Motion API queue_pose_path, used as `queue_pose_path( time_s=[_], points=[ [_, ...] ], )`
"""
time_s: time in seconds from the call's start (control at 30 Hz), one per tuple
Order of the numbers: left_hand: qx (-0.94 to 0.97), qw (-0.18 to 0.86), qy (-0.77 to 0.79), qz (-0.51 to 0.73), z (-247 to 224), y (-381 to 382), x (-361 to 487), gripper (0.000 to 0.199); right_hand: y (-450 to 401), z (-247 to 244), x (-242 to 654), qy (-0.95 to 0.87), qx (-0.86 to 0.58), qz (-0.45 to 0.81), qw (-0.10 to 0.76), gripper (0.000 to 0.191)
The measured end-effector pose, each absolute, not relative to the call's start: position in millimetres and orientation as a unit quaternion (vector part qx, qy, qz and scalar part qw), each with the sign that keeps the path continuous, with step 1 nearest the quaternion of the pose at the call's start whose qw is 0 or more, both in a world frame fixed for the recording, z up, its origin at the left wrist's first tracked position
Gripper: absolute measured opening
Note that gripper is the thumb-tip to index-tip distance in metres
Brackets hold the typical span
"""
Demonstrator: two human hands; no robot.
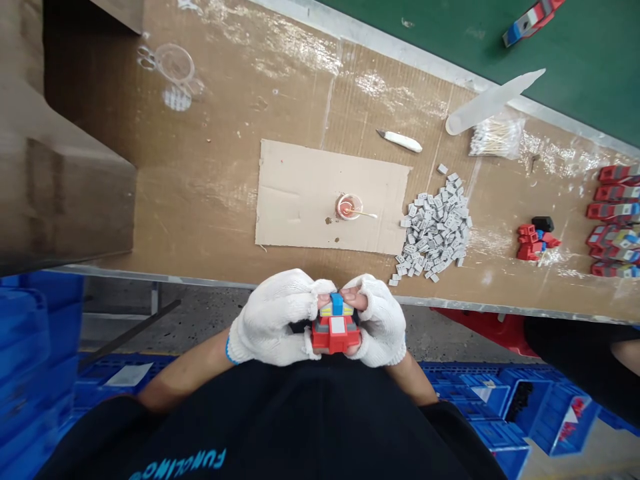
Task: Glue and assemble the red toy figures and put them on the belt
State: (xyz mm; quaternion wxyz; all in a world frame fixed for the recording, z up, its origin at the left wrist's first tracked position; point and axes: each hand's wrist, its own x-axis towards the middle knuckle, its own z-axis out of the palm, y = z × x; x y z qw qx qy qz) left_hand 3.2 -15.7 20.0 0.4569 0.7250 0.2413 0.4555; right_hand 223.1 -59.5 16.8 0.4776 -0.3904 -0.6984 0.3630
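The left hand point(280, 319) and right hand point(384, 320) are grasping a toy point(337, 327), seemingly mostly assembled; grey pieces point(436, 228) are lying loose on the table point(210, 193).

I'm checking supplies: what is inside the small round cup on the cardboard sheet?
The cup holds reddish contents and a cotton swab, one tip jutting past the rim. The reddish contents hide the cup's bottom.

Red toy point(338, 325) held at six o'clock in view.
Blue at its top, twelve o'clock; yellow and white flanking; white-centred; widening red toward six.
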Motion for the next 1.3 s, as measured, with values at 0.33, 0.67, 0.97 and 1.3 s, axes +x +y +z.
queue_pose_path(
  time_s=[0.33, 0.67, 0.97, 1.3],
  points=[
    [0.720, 0.454, 0.256, 0.458, 17.0, -20.3, 1.8, 0.021, -60.4, 16.8, 224.4, -0.707, -0.403, 0.356, 0.458, 0.055],
    [0.719, 0.446, 0.257, 0.466, 18.7, -19.5, 3.5, 0.019, -60.0, 16.7, 223.9, -0.705, -0.398, 0.357, 0.465, 0.055],
    [0.718, 0.452, 0.269, 0.455, 18.8, -21.9, 2.6, 0.017, -59.6, 15.0, 224.1, -0.699, -0.391, 0.371, 0.471, 0.055],
    [0.581, 0.621, 0.412, 0.328, 21.9, -29.3, -6.1, 0.041, -66.3, 18.1, 222.3, -0.682, -0.489, 0.330, 0.432, 0.050]
  ],
)
